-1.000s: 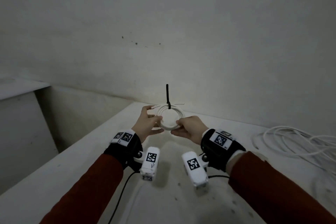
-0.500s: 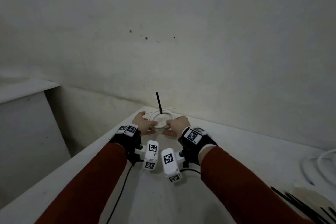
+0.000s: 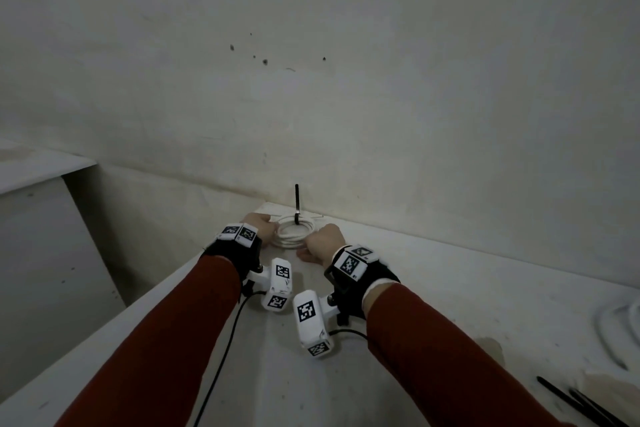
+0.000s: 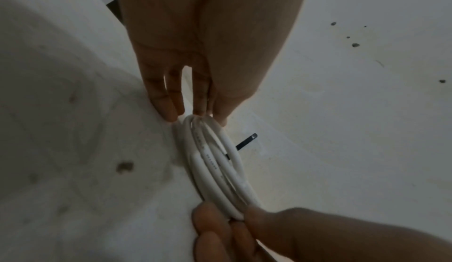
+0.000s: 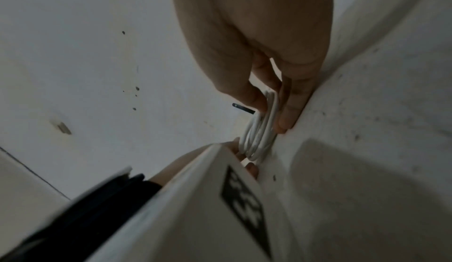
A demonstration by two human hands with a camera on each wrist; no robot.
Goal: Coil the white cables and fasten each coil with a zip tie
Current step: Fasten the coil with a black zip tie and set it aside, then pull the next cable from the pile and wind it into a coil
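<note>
A white cable coil (image 3: 294, 236) lies on the white table (image 3: 433, 288) at its far end, close to the wall. A black zip tie (image 3: 297, 201) is fastened round the coil's far side, and its tail stands upright. My left hand (image 3: 259, 227) pinches the coil's left side between thumb and fingers (image 4: 171, 107). My right hand (image 3: 323, 241) pinches the right side, with the coil (image 5: 259, 134) between its thumb and fingers (image 5: 286, 115). In the left wrist view the coil (image 4: 215, 169) runs from my left fingertips to my right hand (image 4: 244, 227), and the zip tie tail (image 4: 246, 142) pokes out behind it.
Loose white cable (image 3: 616, 329) lies at the table's right edge. Several black zip ties (image 3: 581, 406) lie at the lower right. The wall (image 3: 346, 114) rises just behind the coil. The table's left edge drops off beside a lower ledge (image 3: 34, 170).
Both hands carried the coil away from me and down, from mid-air to the table by the wall. The loose cables have slid toward the right edge of view.
</note>
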